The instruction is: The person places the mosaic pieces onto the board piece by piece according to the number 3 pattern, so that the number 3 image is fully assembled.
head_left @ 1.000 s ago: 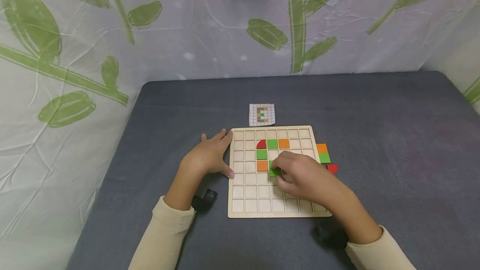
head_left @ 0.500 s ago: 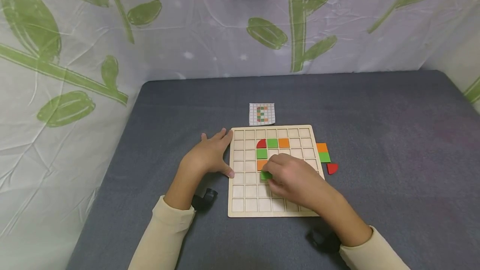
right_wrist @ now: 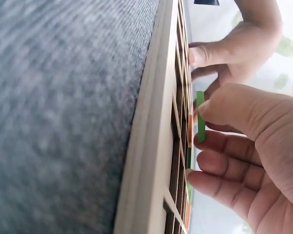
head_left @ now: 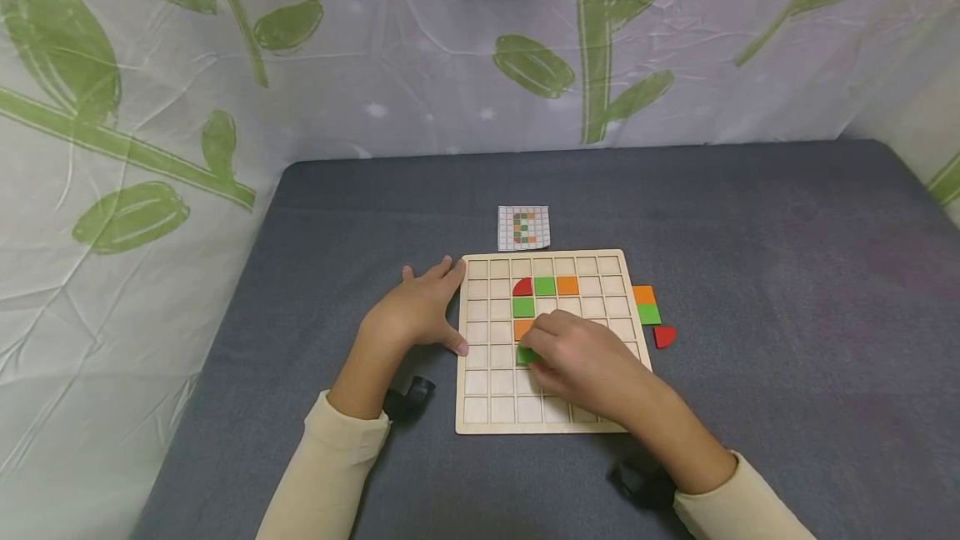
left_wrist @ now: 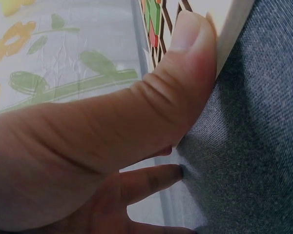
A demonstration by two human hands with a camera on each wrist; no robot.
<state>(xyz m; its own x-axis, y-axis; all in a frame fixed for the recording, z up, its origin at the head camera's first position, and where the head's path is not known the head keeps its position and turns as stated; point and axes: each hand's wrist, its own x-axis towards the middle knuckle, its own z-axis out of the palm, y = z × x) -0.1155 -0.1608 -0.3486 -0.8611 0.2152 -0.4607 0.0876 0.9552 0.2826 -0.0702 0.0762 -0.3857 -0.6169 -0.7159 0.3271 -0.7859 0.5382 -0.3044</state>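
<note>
Board (head_left: 477, 410) holds 5 tiles (head_left: 544, 286), right hand (head_left: 588, 361) pinching a green tile (right_wrist: 201, 129).

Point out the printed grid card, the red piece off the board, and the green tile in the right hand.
Printed grid card (head_left: 523, 228), head view: middle of its printed face.
Red piece (head_left: 664, 337), head view: middle of its top.
Green tile (right_wrist: 201, 128), right wrist view: its thin edge.

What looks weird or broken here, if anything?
Nothing stands out. Placed tiles sit neatly in the wooden board, loose pieces lie beside it, and the right hand pinches a green tile over it.
</note>
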